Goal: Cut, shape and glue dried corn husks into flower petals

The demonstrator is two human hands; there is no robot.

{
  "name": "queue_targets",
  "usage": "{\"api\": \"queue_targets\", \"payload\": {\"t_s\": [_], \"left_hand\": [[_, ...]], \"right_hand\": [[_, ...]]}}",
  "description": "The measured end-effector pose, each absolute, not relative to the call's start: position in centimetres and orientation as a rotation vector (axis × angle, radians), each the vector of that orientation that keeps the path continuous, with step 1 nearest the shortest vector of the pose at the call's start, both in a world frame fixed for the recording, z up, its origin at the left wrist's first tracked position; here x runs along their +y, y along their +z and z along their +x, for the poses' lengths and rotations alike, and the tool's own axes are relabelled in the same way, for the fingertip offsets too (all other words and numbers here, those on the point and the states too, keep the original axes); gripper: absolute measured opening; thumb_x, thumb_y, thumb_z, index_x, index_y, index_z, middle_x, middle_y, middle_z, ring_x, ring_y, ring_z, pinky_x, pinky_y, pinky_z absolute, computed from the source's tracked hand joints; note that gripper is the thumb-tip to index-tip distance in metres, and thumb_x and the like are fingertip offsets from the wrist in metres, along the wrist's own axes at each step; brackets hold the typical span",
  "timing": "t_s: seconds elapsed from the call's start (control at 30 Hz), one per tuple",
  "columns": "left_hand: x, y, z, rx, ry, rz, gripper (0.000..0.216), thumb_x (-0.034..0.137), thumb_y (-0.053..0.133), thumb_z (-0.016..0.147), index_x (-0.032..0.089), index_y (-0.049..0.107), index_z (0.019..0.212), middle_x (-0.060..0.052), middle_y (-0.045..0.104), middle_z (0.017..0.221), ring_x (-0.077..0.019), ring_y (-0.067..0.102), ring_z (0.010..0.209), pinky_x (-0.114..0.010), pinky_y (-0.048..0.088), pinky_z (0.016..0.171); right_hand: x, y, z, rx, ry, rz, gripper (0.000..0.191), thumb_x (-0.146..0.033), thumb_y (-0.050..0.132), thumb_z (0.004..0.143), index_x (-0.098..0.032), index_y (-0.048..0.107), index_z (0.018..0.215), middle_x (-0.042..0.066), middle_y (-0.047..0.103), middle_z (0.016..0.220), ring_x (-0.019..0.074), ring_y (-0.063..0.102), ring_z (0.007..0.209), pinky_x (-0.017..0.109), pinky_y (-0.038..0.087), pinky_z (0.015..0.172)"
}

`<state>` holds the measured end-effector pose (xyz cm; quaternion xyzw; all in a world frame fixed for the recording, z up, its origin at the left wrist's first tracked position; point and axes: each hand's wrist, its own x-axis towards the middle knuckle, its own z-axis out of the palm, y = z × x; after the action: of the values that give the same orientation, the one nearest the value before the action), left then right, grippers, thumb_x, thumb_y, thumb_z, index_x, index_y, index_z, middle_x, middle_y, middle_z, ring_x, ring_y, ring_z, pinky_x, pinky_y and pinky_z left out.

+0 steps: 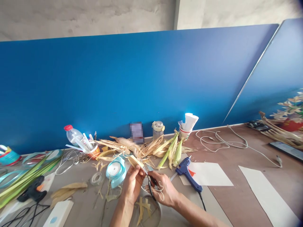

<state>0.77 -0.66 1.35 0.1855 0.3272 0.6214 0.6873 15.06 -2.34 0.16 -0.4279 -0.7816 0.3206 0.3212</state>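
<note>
Between the fingers of my left hand (133, 182) is a pale piece of corn husk (135, 161), its upper end sticking up past the fingertips. My right hand (164, 188) grips black-handled scissors (151, 186), whose blades reach toward the husk; whether they touch it I cannot tell. A thin white string (162, 190) loops over the right hand. Just below the hands is a round container (159, 217) with cut husk strips (143, 208) at it. Beyond them lies a heap of dried corn husks (151, 146), with greener husks (169, 153) at its right end.
A blue glue gun (189, 175) lies on white paper (213, 174) at the right. Left of my hands are a light-blue ribbon roll (115, 170), a tape roll (96, 178) and a white box (59, 214). A bottle (75, 135), cups and a jar (158, 130) stand along the blue partition (132, 78).
</note>
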Motion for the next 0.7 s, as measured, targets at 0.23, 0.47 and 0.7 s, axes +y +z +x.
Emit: {"api": "queue_targets", "payload": {"t_s": [0.23,0.47,0.7], "left_hand": [[-0.55,0.86,0.44,0.679,1.364,0.454,0.013,0.017,0.072,0.065,0.015,0.059,0.067,0.004,0.052,0.054,-0.0069,0.047,0.052,-0.02,0.042,0.057],[-0.56,0.99,0.59,0.71,1.383,0.486,0.014,0.016,0.072,0.063,0.015,0.059,0.069,0.004,0.051,0.055,-0.0071,0.047,0.052,-0.02,0.042,0.056],[-0.69,1.17,0.93,0.707,1.4,0.496,0.013,0.016,0.071,0.065,0.016,0.059,0.07,0.004,0.052,0.057,-0.007,0.046,0.052,-0.02,0.041,0.055]], "right_hand": [[-2.31,0.16,15.15,-2.061,0.843,-1.068,0.026,-0.021,0.051,0.069,-0.018,0.053,0.094,-0.003,0.053,0.063,0.0106,0.044,0.054,0.02,0.035,0.052],[-2.38,0.54,15.05,-2.062,0.836,-1.082,0.02,-0.021,0.05,0.07,-0.018,0.054,0.089,-0.003,0.052,0.062,0.0101,0.043,0.052,0.02,0.034,0.051],[-2.37,0.49,15.11,-2.066,0.839,-1.087,0.02,-0.023,0.05,0.072,-0.019,0.055,0.091,-0.002,0.054,0.063,0.0106,0.045,0.053,0.021,0.035,0.052]]}}
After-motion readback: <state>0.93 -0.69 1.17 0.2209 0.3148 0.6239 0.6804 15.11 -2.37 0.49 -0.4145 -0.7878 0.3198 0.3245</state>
